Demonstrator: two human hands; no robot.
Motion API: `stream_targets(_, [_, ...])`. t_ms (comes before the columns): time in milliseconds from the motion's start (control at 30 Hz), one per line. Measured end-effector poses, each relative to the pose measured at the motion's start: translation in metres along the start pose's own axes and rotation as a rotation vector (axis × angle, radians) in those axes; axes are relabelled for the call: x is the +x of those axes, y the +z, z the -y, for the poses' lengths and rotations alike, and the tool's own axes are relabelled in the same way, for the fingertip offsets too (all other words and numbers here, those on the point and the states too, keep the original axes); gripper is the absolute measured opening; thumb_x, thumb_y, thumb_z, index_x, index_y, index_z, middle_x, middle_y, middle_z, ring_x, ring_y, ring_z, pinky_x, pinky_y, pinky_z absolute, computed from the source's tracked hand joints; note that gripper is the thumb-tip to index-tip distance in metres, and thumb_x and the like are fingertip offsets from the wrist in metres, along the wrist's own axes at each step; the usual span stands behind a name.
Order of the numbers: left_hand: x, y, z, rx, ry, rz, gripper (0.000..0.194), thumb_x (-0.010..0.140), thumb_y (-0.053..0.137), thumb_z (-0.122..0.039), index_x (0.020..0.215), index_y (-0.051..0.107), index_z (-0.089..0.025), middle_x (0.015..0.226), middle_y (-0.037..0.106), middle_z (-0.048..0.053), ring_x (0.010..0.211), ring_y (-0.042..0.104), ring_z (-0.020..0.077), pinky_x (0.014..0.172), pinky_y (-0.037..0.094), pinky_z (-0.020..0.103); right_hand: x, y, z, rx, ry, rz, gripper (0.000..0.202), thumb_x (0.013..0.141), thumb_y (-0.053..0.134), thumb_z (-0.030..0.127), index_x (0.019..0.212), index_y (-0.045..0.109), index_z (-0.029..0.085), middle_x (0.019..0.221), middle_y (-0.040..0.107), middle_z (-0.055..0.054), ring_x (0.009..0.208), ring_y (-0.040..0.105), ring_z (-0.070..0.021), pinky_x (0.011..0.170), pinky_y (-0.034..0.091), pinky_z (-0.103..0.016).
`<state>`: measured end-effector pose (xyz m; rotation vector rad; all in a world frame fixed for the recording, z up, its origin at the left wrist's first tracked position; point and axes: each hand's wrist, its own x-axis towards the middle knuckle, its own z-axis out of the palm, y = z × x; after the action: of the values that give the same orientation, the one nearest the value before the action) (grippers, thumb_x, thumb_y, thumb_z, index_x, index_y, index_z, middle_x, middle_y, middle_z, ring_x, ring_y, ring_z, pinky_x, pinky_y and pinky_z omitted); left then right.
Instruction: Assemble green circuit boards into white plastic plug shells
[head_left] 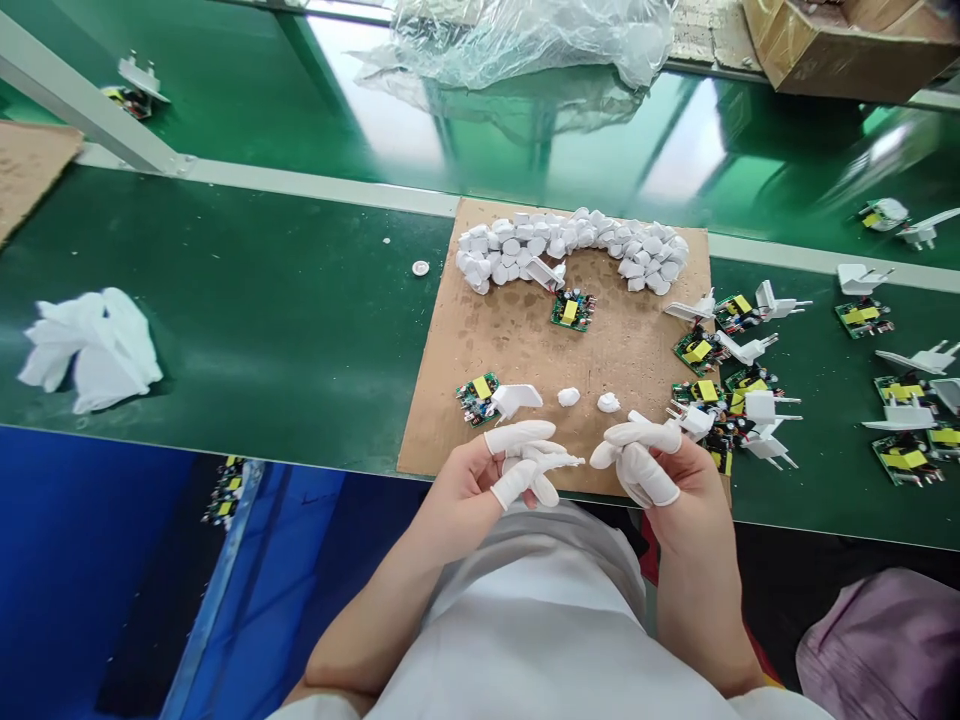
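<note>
Both my hands wear white finger cots and hover over the front edge of a cardboard sheet (517, 350). My left hand (517, 465) is closed in a pinch on a small white piece (571, 461) whose ragged tip sticks out to the right. Thumb and fingers of my right hand (645, 455) are pressed together; what they hold, if anything, is hidden. Just beyond the hands lie a white lump (568, 397) and another white lump (608, 402). A circuit board (478, 397) with a white plug cover (517, 400) sits by my left hand.
An arc of white pieces (510, 245) lies at the sheet's back, near a second circuit board (574, 310). Several boards with plugs (697, 350) crowd the right. Crumpled white material (97, 350) is far left. Plastic film (525, 45) and a cardboard box (847, 50) are behind.
</note>
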<state>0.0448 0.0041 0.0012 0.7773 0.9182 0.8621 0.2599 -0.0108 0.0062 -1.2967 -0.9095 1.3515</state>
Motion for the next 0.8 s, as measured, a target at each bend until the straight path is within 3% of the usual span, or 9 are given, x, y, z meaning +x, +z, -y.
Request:
stream_targets(100, [0.004,-0.001,0.009,-0.059,-0.076,0.015,0.038,0.084,0.086,-0.043,0.110,0.083,-0.016,0.085,0.084,0.011,0.070,0.078,0.0208,0.063,0.063,0.028,0.002,-0.003,-0.004,0.094,0.007,0.091,0.024,0.088,0.082,0.048,0.098,0.086,0.027,0.086,0.083,-0.007,0.045,0.049,-0.0094,0.038,0.040,-0.023])
stream_targets(200, [0.006,-0.004,0.016,-0.106,-0.105,0.029,0.043,0.077,0.093,-0.036,0.114,0.082,-0.017,0.106,0.085,0.015,0.080,0.082,0.0235,0.074,0.067,0.032,0.000,-0.007,-0.003,0.158,0.032,0.168,0.033,0.086,0.085,0.037,0.119,0.082,0.034,0.107,0.083,-0.007,0.058,0.067,-0.0126,0.047,0.056,-0.025])
stream_targets(267, [0.005,-0.005,0.018,-0.112,-0.084,0.045,0.043,0.078,0.093,-0.033,0.117,0.082,-0.019,0.110,0.085,0.014,0.084,0.082,0.0240,0.079,0.068,0.034,-0.005,-0.008,-0.001,0.160,0.051,0.200,0.039,0.086,0.085,0.031,0.124,0.080,0.034,0.106,0.083,-0.007,0.063,0.071,-0.0136,0.053,0.061,-0.025])
stream_targets(500, [0.002,-0.002,0.011,-0.140,-0.026,0.062,0.033,0.084,0.089,-0.034,0.114,0.084,-0.021,0.101,0.086,0.011,0.079,0.083,0.0219,0.069,0.066,0.028,-0.016,-0.001,0.004,0.094,0.103,0.092,0.034,0.087,0.077,0.025,0.121,0.081,0.030,0.084,0.077,-0.002,0.053,0.063,-0.0123,0.043,0.052,-0.023])
stream_targets(800, [0.004,0.010,-0.001,-0.238,-0.064,0.004,0.031,0.082,0.088,-0.049,0.098,0.086,-0.022,0.087,0.087,0.007,0.064,0.079,0.0172,0.058,0.061,0.022,-0.012,-0.001,0.004,0.224,0.152,0.166,0.033,0.088,0.081,0.035,0.120,0.082,0.027,0.075,0.074,-0.001,0.049,0.057,-0.0102,0.042,0.045,-0.021])
